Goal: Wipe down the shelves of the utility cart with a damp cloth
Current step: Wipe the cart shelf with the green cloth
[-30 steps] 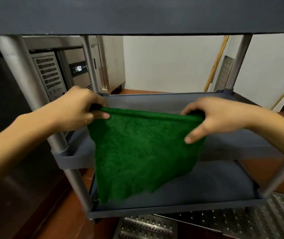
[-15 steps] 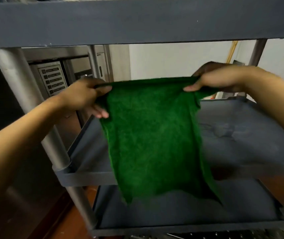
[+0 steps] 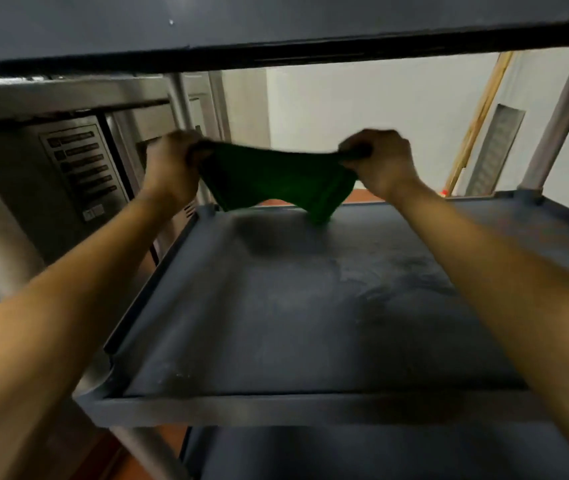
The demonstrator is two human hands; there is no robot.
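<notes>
My bare forearms reach out over the shelf (image 3: 293, 306), a grey tray streaked with pale, dusty smears. At its far end my left hand (image 3: 172, 164) and right hand (image 3: 380, 161) each clench a top corner of the cloth (image 3: 276, 178). The cloth is dark green, pulled taut along its top edge and sagging in bunched folds below. Its lowest fold hangs at the shelf's back edge, and blur hides whether it touches. Beyond is a white wall (image 3: 362, 109).
</notes>
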